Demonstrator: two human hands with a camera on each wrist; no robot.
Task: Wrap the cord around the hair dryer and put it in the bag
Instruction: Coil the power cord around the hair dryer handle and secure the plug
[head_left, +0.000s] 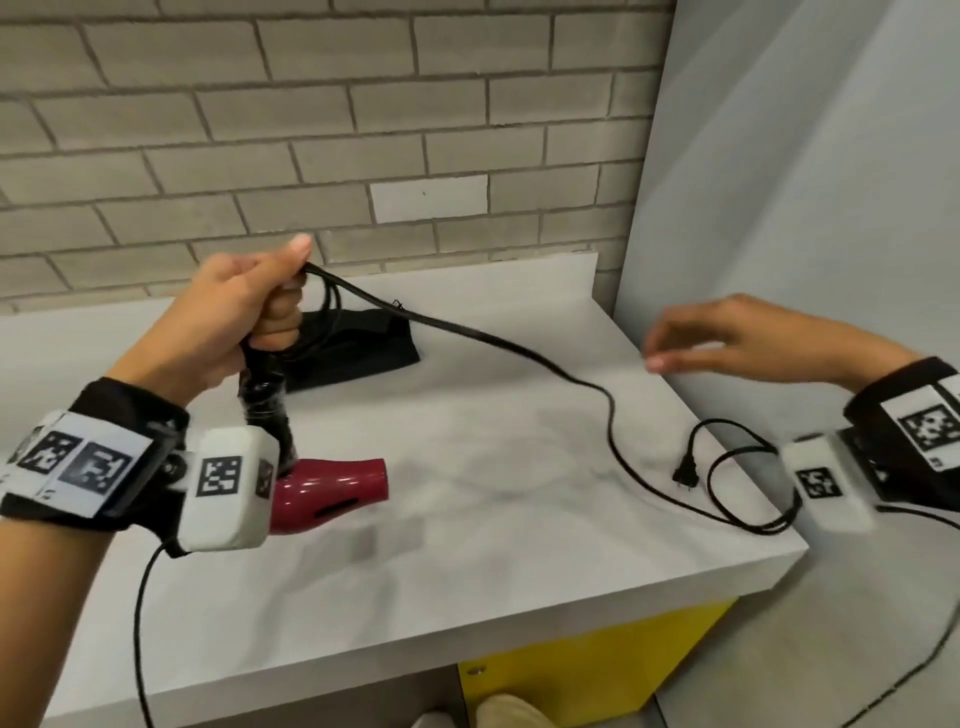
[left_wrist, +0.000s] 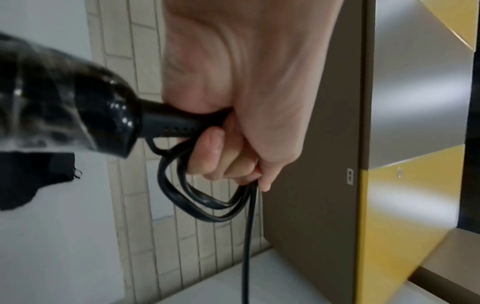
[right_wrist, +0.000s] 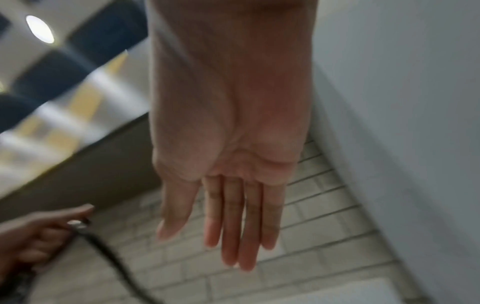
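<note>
I saw a pale marbled table (head_left: 467, 519) set against a grey brick wall (head_left: 311, 130), with a plain grey panel (head_left: 805, 182) closing the right side and a yellow cabinet front (head_left: 597, 670) beneath. There was one dryer (head_left: 332, 493), one cord (head_left: 519, 353), one plug (head_left: 684, 475) and one black bag (head_left: 358, 348) lying flat at the far side. My left hand (head_left: 228, 322) was raised over the table, fingers curled round the black handle with the red barrel hanging below, thumb pinning a few cord loops. The rest of the cord trailed right to the plug on the table. My right hand (head_left: 753, 338) hovered at the right, fingers straight and together, holding nothing.
</note>
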